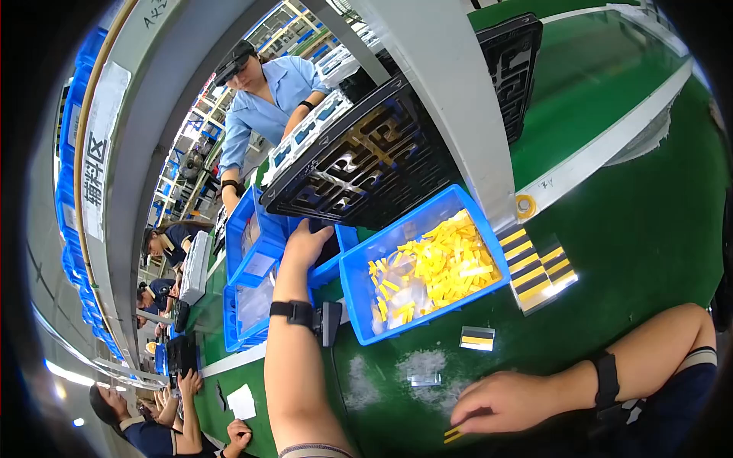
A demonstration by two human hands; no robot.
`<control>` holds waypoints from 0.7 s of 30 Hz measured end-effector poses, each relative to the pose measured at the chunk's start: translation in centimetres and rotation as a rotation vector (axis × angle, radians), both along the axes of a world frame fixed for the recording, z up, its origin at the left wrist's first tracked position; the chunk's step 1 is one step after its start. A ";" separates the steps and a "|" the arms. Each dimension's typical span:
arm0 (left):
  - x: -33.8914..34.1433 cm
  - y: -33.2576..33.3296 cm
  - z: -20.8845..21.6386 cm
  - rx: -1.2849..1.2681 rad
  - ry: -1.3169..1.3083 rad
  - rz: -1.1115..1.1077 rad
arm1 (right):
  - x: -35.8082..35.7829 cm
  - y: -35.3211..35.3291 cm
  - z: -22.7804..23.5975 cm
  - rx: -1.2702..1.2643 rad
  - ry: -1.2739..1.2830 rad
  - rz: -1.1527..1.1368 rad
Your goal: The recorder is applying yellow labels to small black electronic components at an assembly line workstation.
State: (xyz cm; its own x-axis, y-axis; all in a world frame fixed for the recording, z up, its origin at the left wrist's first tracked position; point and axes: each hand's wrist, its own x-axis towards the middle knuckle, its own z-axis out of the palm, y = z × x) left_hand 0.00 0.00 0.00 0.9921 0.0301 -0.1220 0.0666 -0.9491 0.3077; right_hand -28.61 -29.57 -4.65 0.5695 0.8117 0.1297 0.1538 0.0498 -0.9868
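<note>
My left hand (307, 244) reaches into a blue bin (347, 238) behind the larger one, beside something dark. Its fingertips are partly hidden, so its grip does not show. My right hand (500, 401) rests low over the green tabletop, fingers curled and closed on a small black-and-yellow strip (453, 437) that pokes out beneath them. A clear piece with black and yellow bands (478, 338) lies just beyond that hand, and a small clear strip (424, 379) to its left. Between the hands stands a large blue bin (353, 284) full of loose yellow strips (458, 263).
Banded black-and-yellow pieces (537, 271) lie right of the large bin, near a yellow tape roll (525, 205). A black plastic tray (366, 156) leans behind the bins, beside a grey post (450, 99). Across the bench a person in light blue (275, 99) works; others sit at left.
</note>
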 end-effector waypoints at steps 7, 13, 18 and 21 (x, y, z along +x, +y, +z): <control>4.0 0.5 -3.2 0.272 -0.233 -0.347 | -0.3 0.1 0.0 0.052 -0.005 -0.030; 4.3 0.4 -3.5 0.235 -0.230 -0.382 | -0.1 0.0 -0.4 -0.003 -0.050 0.012; 4.1 0.7 -3.2 0.216 -0.226 -0.395 | 0.0 0.3 -0.4 -0.008 -0.045 0.018; 3.8 0.6 -2.9 0.218 -0.223 -0.392 | 0.0 0.3 -0.2 -0.039 -0.038 0.049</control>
State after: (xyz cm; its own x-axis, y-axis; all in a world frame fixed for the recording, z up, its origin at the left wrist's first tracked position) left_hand 3.83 0.60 -2.89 0.9351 -0.3489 0.0620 -0.3526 -0.9334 0.0659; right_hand -28.61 -29.30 -4.89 0.5246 0.8431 0.1181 0.1897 0.0194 -0.9816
